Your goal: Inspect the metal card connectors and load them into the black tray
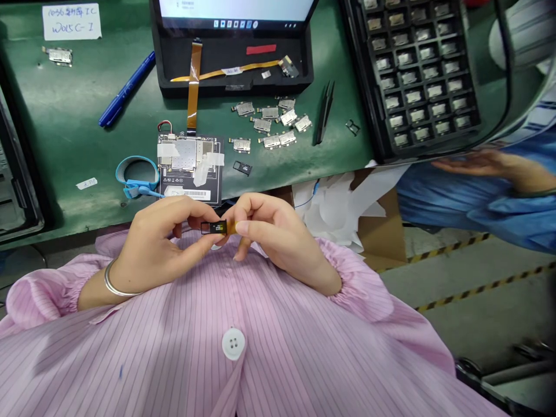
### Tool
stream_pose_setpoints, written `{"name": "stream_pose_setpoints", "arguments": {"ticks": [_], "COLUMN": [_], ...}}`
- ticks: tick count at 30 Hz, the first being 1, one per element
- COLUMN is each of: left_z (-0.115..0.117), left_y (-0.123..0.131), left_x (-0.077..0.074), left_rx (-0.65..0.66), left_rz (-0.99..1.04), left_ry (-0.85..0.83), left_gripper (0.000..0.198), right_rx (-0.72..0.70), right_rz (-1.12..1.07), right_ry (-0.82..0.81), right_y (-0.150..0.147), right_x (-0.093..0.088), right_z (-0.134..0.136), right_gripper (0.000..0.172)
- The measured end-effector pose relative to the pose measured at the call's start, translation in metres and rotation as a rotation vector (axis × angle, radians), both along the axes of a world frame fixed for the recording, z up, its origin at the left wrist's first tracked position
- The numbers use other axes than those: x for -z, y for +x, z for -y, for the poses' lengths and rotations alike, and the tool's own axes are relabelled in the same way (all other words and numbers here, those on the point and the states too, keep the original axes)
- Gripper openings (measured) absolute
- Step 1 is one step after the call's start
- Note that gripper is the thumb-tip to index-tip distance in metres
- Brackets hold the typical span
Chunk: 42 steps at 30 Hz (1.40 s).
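Your left hand (158, 240) pinches black tray (214, 227): thin, oblong, long axis left-right, hollow-framed end pointing left, by tabletop's (282, 168) near edge. Your right hand (273, 234) pinches amber strip (231, 226) at tray's right end.

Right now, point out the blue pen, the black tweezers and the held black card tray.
Blue pen (125, 92): head view, middle of its length.
Black tweezers (322, 120): head view, body toward the joined end.
Held black card tray (217, 227): head view, dark section.
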<state>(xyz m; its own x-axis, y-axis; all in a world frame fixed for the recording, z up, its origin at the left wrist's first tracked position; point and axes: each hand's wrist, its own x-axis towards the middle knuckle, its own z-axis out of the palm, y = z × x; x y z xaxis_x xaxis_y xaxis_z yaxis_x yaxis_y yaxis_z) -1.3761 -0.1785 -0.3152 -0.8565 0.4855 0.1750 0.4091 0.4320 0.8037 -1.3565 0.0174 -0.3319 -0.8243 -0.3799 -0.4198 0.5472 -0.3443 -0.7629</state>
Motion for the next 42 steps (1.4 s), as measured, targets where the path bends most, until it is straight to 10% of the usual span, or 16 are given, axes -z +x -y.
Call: {"name": "stream_pose_setpoints", "arguments": {"ticks": [42], "left_z": [0.0004], "left_y": [0.0014], "left_x": [0.0050], "left_rx": [0.018], "left_rz": [-0.008], "left_ry": [0.027], "left_gripper": [0.011], "right_rx": [0.004], "right_rz": [0.003], "right_ry": [-0.061], "right_y": [0.0004], "right_x": [0.0056], "right_z": [-0.0010], "right_gripper": [0.023]}}
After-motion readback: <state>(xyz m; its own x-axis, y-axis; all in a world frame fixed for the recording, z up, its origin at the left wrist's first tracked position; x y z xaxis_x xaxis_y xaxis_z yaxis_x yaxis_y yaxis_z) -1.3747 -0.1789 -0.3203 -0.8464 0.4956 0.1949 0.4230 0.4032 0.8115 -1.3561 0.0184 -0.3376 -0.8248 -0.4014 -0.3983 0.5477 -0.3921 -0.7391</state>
